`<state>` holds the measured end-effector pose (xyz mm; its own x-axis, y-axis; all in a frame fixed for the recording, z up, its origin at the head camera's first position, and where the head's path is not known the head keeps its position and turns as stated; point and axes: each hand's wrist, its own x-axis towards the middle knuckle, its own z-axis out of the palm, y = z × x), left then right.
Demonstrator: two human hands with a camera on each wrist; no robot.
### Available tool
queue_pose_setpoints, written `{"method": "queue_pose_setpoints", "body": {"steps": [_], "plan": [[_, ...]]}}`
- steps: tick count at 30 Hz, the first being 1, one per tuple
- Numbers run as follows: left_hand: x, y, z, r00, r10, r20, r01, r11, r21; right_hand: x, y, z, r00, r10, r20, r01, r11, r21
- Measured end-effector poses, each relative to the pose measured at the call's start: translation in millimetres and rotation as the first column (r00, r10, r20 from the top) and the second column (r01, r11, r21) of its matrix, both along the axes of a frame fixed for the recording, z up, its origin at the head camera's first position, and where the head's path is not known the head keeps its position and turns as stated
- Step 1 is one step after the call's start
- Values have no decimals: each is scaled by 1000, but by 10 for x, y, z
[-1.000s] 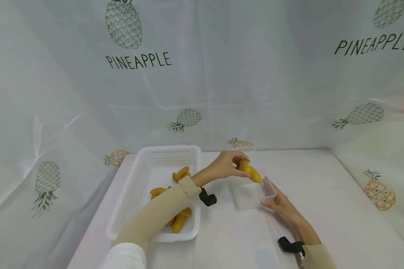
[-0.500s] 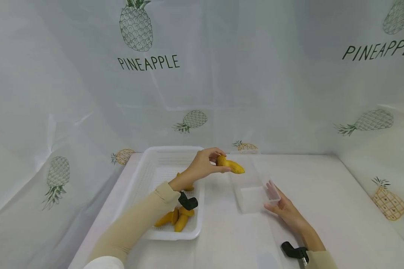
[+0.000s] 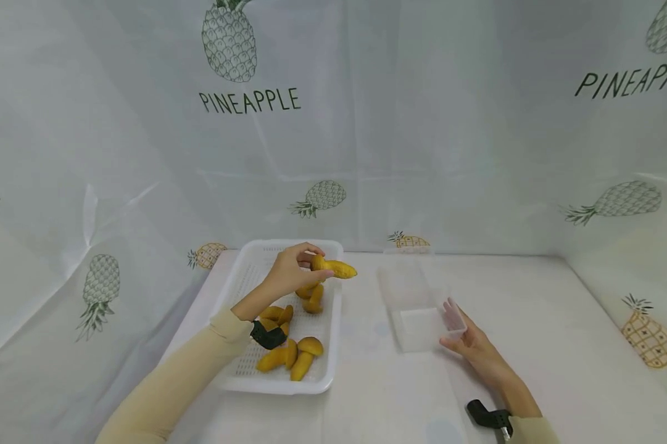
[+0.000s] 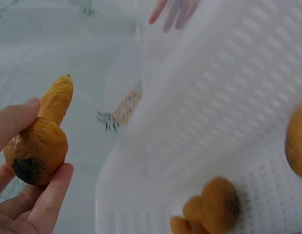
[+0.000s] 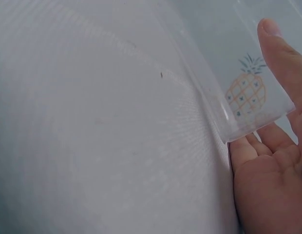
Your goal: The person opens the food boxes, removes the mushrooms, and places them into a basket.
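My left hand (image 3: 297,268) is raised over the far right part of a white basket (image 3: 335,333). It pinches a yellow gourd (image 3: 335,267) between thumb and fingers. The left wrist view shows the gourd's round end (image 4: 41,146) with a dark green patch and its neck pointing away. Several more yellow gourds (image 3: 302,367) lie in the basket, some hidden behind the left arm and hand. To the right, a clear plastic box (image 3: 422,327) stands on the table, its lid (image 3: 405,287) folded back. My right hand (image 3: 472,345) holds the box's right side, thumb nearest me.
White cloth covers the table (image 3: 377,401), and a pineapple-printed sheet (image 3: 411,123) hangs behind and at both sides. The basket's raised rim stands between its contents and the plastic box. A black wrist camera (image 3: 488,416) sits on the right wrist.
My left hand has moved left with the gourd, from above the plastic box to over the basket. My right hand stays at the box's side.
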<state>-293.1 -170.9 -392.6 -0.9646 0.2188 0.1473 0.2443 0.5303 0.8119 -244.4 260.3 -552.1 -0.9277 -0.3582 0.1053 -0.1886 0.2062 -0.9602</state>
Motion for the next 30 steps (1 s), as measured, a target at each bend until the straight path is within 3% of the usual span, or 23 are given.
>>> {"method": "queue_pose_setpoints", "body": {"steps": [7, 13, 30], "plan": [[-9, -410, -138, 991, 133, 23, -133, 991, -20, -6, 34, 5, 1000, 15, -1, -15, 1000, -6], [-52, -642, -275, 972, 231, 47, -228, 972, -59, -13, 54, 21, 1000, 0, 5, 0, 1000, -12], [-58, -846, -411, 926, 376, 41, -363, 913, -184, -24, 1, 20, 999, 20, 45, -18, 999, -40]]}}
